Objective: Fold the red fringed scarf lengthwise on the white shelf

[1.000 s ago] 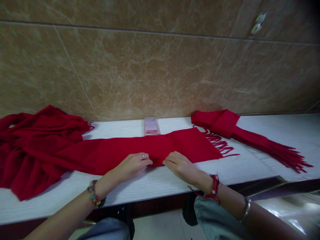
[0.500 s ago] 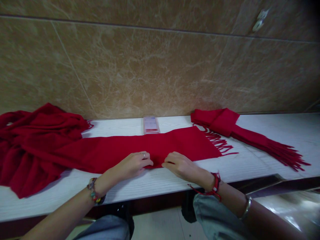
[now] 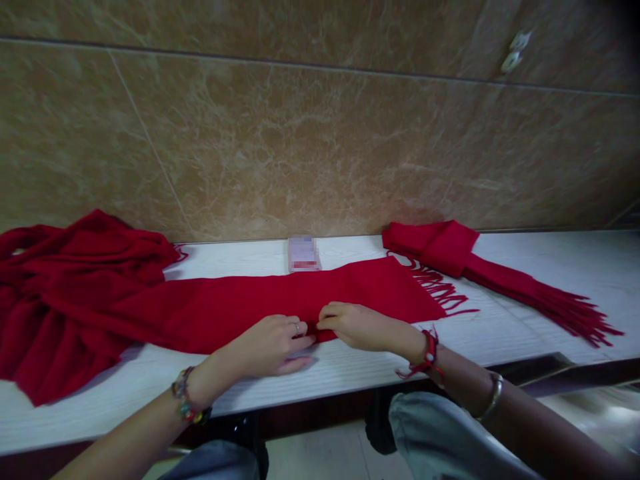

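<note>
A long red scarf [image 3: 240,303] lies stretched flat across the white bench top, its fringe pointing right. My right hand [image 3: 357,327] is closed, its fingertips pinching the scarf's cloth near the front edge. Close beside it, my left hand [image 3: 275,343] rests on that same edge; its fingers lie on the cloth and the thumb is held apart, over the white surface. On the left, the scarf runs into a loose red heap of cloth [image 3: 80,300]. Another red scarf [image 3: 430,247], folded over with its fringe spread, lies to the right.
A small clear-covered packet or card [image 3: 303,255], its print blurred, sits behind the scarf against the marbled tile wall [image 3: 300,147]. The white bench top [image 3: 550,267] has a front edge just before my knees. White fittings [image 3: 515,53] are on the wall at upper right.
My left hand has shifted slightly right and its thumb has come away from the fingers. My right hand has moved a little, staying at the scarf's front edge.
</note>
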A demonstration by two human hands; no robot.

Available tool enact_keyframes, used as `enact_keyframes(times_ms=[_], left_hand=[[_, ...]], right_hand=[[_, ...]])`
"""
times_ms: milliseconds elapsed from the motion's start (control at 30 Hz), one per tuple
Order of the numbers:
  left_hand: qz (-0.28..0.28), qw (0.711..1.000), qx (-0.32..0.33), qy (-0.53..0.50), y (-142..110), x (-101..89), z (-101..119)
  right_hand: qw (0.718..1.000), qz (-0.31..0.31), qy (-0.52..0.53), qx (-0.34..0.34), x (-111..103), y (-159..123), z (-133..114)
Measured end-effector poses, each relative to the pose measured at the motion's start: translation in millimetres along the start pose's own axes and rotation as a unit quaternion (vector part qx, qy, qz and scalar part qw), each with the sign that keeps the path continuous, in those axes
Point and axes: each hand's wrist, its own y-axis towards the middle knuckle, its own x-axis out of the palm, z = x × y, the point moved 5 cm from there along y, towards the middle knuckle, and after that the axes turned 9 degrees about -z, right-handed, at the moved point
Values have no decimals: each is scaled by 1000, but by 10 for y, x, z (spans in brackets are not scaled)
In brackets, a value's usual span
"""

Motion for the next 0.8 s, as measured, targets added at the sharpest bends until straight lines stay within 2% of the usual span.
enact_keyframes(times_ms=[67, 200, 267, 333, 467, 533, 700, 800], left_hand=[[-1, 1000, -1, 6, 6, 2, 10], [-2, 1000, 2, -3, 0, -17, 6], [1, 1000, 4, -7, -7, -26, -1], [0, 1000, 6, -9, -11, -26, -7], [-3, 1000, 5, -12, -12, -24, -10], [3, 1000, 4, -13, -13, -28, -11], [13, 1000, 2, -16, -18, -35, -16], [13, 1000, 1, -23, -18, -38, -18]], right_hand=[[1000, -14, -11, 4, 8, 72, 80], [997, -5, -34, 65, -18, 152, 312], [996, 4, -34, 86, -48, 181, 343], [998, 4, -14, 63, -59, 228, 272], [999, -19, 16, -25, -3, 356, 112], [1000, -8, 2, -11, 13, 410, 196], [995, 1, -36, 89, -8, 460, 552], [998, 6, -20, 61, -14, 454, 502]])
